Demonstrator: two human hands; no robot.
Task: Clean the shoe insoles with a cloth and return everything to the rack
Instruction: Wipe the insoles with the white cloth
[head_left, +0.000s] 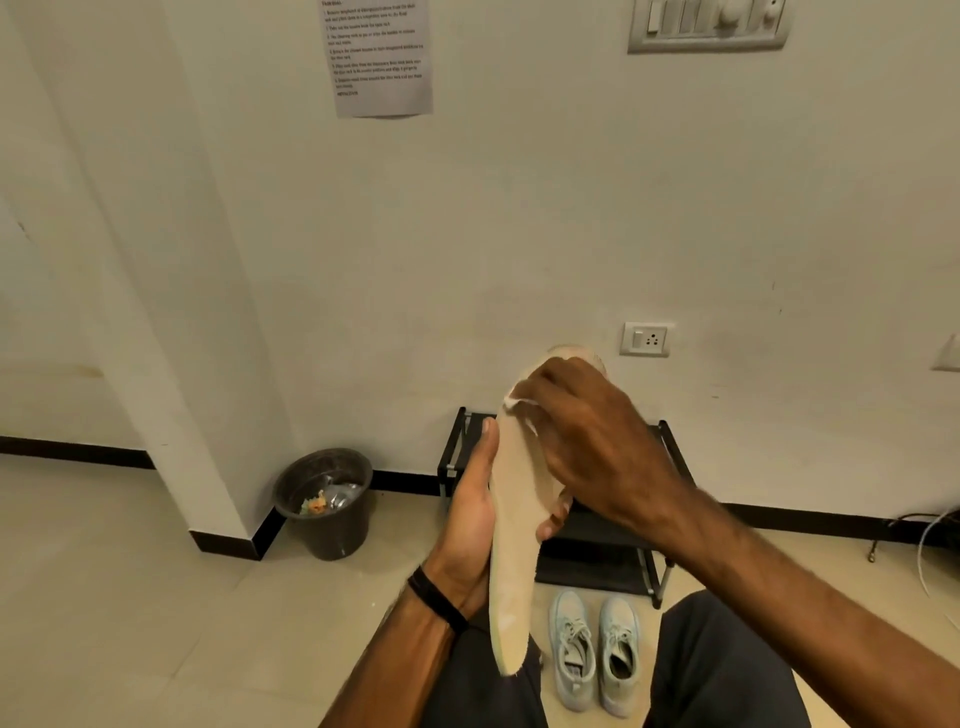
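From the head camera, the person sits facing a pale wall, dark trouser legs (727, 670) spread at the bottom of the frame. The left hand (470, 525) holds a long beige foam insole (514, 545) upright in front of the body, its heel end low over the lap and its toe end raised. The thumb lies along the insole's left edge and the fingertips (553, 522) curl round from behind on the right edge, so the hand grips it about the middle. A black band (436, 600) circles that wrist.

The right hand (587, 441) comes across from the right and lies over the upper part of the insole with its fingers bent down. A scrap of white cloth (517, 402) shows at the fingertips, pressed against the insole; how much of it is bunched under the palm cannot be made out.

Behind the hands, a low black metal shoe rack (608, 551) stands against the wall. On the tiled floor (130, 571) just before it sits a pair of pale blue-grey lace-up sneakers (597, 652), side by side, toes towards the person. To the left, beside a wall corner, stands a dark round plastic bin (324, 504) with litter in it. A printed paper sheet (379, 54) hangs high on the wall, and a white wall socket (645, 339) sits above the rack.
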